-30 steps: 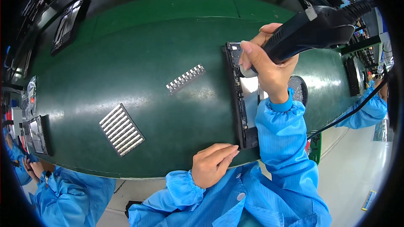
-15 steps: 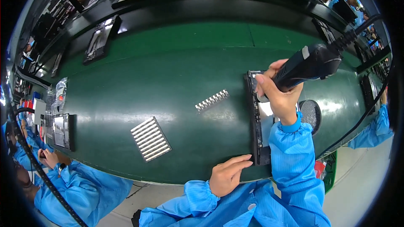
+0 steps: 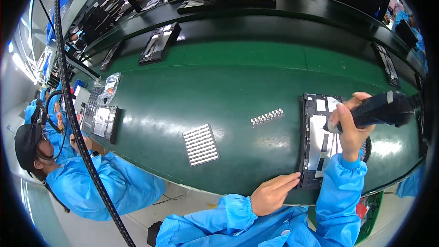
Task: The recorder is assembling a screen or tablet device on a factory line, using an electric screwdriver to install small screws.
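Observation:
My right hand [image 3: 352, 132] grips a black corded electric screwdriver [image 3: 386, 109], tilted so that its body points up to the right. The driver's nose is over the upper middle of a black rectangular device frame [image 3: 314, 130] with silver panels; whether the tip touches is unclear. Part of the frame lies hidden behind my right hand and sleeve. My left hand [image 3: 270, 196] has its fingers stretched out, fingertips at the frame's lower left edge. Left of the frame are a short strip of small metal pieces [image 3: 267, 117] and a sheet with rows of white strips [image 3: 201, 145].
A round dark mesh dish [image 3: 366, 148] is partly hidden behind my right wrist. Another device [image 3: 105, 122] and a clear plastic bag [image 3: 110, 87] lie at the left, near a seated co-worker [image 3: 98, 180]. More frames [image 3: 158, 43] rest at the back. A black cable [image 3: 84, 142] hangs across the left.
The view has turned, shifting the bench contents rightward. The screwdriver has moved a little nearer along the frame and lies flatter. My left hand keeps its place at the frame's corner.

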A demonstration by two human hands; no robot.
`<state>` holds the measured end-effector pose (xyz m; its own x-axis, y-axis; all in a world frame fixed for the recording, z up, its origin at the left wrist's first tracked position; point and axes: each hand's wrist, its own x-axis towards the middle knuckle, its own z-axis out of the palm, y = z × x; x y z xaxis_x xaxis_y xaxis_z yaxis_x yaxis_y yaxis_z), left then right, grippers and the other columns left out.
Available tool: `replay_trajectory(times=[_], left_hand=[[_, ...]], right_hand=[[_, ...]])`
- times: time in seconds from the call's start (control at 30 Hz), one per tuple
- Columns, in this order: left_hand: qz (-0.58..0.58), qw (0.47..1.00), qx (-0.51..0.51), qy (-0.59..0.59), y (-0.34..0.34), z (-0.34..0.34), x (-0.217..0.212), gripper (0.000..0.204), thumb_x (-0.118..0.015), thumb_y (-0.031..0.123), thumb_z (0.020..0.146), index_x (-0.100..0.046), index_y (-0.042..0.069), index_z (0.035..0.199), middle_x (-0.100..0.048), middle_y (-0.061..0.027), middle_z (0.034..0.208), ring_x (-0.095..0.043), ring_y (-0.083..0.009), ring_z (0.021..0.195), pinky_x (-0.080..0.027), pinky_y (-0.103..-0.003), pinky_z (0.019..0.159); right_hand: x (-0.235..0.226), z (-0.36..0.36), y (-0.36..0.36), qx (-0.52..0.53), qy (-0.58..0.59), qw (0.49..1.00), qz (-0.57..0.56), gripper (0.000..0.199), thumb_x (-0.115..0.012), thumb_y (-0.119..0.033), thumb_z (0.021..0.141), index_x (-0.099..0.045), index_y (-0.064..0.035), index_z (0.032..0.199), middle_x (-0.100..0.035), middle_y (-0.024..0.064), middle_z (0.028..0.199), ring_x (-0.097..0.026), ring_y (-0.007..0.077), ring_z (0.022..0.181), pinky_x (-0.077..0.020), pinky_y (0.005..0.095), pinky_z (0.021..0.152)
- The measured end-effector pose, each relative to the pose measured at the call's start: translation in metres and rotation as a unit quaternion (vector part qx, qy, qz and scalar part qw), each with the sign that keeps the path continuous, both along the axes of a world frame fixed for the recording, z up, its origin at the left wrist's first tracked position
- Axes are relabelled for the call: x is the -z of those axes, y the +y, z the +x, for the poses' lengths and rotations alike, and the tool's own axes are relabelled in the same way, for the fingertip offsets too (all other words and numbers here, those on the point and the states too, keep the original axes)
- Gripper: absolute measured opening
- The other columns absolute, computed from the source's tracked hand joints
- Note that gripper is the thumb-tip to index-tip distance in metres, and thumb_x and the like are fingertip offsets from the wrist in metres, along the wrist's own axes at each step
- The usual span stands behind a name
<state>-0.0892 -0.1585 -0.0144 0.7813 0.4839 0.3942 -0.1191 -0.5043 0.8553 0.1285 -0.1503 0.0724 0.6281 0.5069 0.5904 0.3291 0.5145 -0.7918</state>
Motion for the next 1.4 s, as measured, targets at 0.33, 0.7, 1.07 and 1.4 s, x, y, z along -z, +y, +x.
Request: replay_trajectory(times=[0.33, 0.7, 1.07, 1.4], left_hand=[[0.364, 0.924, 0.117, -0.002, 0.002, 0.055, 0.005, 0.036, -0.068, 0.011, 0.073, -0.062, -0.006, 0.104, -0.056, -0.0201, 0.123, -0.05, -0.0312, 0.121, -0.04, -0.048, 0.098], [0.44, 0.895, -0.033, 0.068, 0.203, 0.199, 0.001, 0.018, -0.063, 0.009, 0.078, -0.057, 0.002, 0.093, -0.056, -0.0164, 0.094, -0.056, -0.0385, 0.088, -0.046, -0.045, 0.083], [0.406, 0.888, -0.049, 0.212, 0.203, 0.217, -0.059, 0.023, -0.051, -0.008, 0.071, -0.059, -0.002, 0.092, -0.062, -0.02, 0.095, -0.06, -0.0398, 0.088, -0.05, -0.045, 0.078], [0.214, 0.973, 0.074, 0.048, 0.078, 0.106, 0.0, 0.036, -0.055, -0.013, 0.065, -0.064, -0.002, 0.098, -0.061, -0.0183, 0.111, -0.063, -0.034, 0.092, -0.052, -0.038, 0.08]], right_hand=[[0.007, 0.022, -0.045, 0.045, 0.012, 0.999, 0.015, 0.04, -0.058, 0.008, 0.081, -0.041, 0.0001, 0.116, -0.052, 0.006, 0.066, -0.051, 0.0125, 0.051, -0.046, 0.0273, 0.052], [0.04, 0.026, -0.055, -0.022, 0.039, 0.997, -0.061, 0.045, -0.066, 0.012, 0.074, -0.045, -0.0019, 0.111, -0.057, 0.0049, 0.066, -0.054, 0.01, 0.053, -0.0423, 0.022, 0.048], [0.056, 0.043, -0.049, -0.005, -0.001, 0.997, -0.082, 0.041, -0.068, 0.011, 0.075, -0.048, 0.0, 0.109, -0.054, 0.0022, 0.063, -0.053, 0.0076, 0.053, -0.0404, 0.0212, 0.048], [0.052, 0.04, -0.043, -0.017, -0.018, 0.997, -0.075, 0.049, -0.071, 0.008, 0.074, -0.044, 0.0015, 0.115, -0.055, 0.0044, 0.069, -0.053, 0.0088, 0.057, -0.0421, 0.0227, 0.052]])
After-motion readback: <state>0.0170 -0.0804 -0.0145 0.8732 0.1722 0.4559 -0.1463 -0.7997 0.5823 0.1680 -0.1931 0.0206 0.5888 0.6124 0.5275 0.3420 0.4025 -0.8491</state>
